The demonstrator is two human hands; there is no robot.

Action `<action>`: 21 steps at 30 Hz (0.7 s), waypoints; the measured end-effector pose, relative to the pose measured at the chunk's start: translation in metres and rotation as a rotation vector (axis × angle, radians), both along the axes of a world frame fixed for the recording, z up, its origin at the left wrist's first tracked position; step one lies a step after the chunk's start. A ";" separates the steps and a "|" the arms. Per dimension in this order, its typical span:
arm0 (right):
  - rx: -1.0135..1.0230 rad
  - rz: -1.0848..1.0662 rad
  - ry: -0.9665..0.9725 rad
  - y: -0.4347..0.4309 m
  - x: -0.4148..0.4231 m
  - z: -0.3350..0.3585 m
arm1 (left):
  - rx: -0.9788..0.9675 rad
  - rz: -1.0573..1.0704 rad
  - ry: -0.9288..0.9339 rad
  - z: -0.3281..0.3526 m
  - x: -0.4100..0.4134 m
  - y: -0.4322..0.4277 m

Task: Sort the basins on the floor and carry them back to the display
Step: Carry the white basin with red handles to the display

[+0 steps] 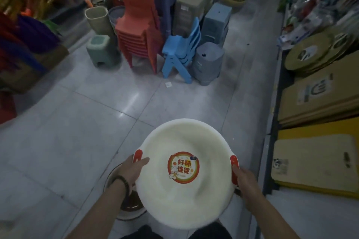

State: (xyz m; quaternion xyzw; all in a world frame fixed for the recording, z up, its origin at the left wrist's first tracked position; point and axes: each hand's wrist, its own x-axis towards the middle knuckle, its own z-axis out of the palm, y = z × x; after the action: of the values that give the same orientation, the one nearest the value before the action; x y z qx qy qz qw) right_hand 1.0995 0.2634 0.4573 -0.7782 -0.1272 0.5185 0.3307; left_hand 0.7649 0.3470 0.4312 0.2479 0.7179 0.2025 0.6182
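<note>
Left hand [134,169] clamped on the left rim of the white basin [184,196], thumb over the edge beside a red handle [137,155]. Right hand [245,183] closed around the opposite red handle. Basin held level between both hands, clear of the floor [77,132]. Judged partway through: more basins [128,207] stacked on the floor beneath the left forearm, not yet carried. Stacked chairs [139,35] ahead; display not identifiable.

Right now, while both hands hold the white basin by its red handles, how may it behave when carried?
The white basin looks like thin plastic and empty, so probably light. Its smooth rim may be slippery, yet the left hand and right hand grip opposite red handles, so it should likely stay level.
</note>
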 end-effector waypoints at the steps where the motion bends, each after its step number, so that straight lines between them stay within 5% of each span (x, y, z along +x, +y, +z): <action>1: -0.020 0.049 0.015 0.017 0.015 -0.014 | -0.015 -0.002 0.048 -0.013 0.014 0.013; 8: -0.185 0.153 0.048 0.103 0.093 -0.153 | -0.104 -0.155 0.388 -0.125 0.104 0.101; 21: -0.522 0.090 -0.056 0.157 0.074 -0.512 | -0.079 -0.501 0.645 -0.473 0.141 0.265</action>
State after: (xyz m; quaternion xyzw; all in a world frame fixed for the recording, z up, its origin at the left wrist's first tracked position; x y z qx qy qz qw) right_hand 1.1733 0.4206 -0.0550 -0.8449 -0.0326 0.5260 0.0917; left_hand 0.9060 0.6119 -0.0417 0.4418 0.7996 -0.0703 0.4006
